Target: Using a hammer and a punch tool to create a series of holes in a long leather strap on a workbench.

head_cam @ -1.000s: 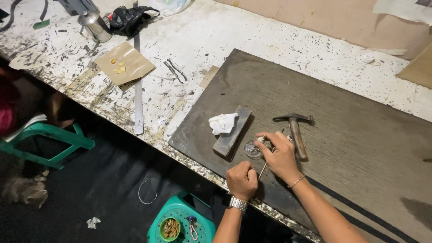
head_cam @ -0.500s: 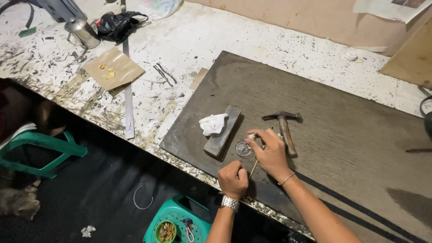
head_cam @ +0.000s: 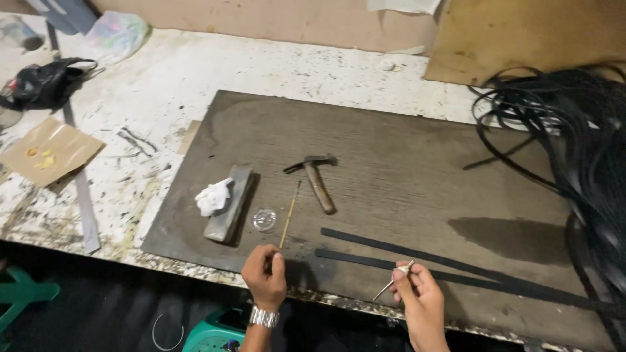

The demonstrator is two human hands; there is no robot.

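Your right hand [head_cam: 420,293] pinches a thin metal pin [head_cam: 391,281] between thumb and fingertips, its point slanting down toward your left, over the near edge of the dark board [head_cam: 417,156]. Your left hand [head_cam: 264,274] is closed in a loose fist at that same edge, wearing a metal watch [head_cam: 264,317] on the wrist; its fingers sit at the lower end of a slim wooden stick [head_cam: 289,213], though you cannot tell whether they grip it. Just beyond your left hand lies a small clear round dish [head_cam: 264,220], and to the left of that a grey rectangular block [head_cam: 228,203] with a crumpled white tissue [head_cam: 212,197] resting against it. A hammer [head_cam: 316,179] lies flat farther out, between your two hands. Two black strips [head_cam: 456,264] run across the board just beyond your right hand, toward a tangled heap of black strips [head_cam: 580,143] far to its right. The board rests on a paint-spattered white counter [head_cam: 163,85]. Well out to the left of your left hand lie a piece of cardboard [head_cam: 49,151] and a black bag [head_cam: 42,81].
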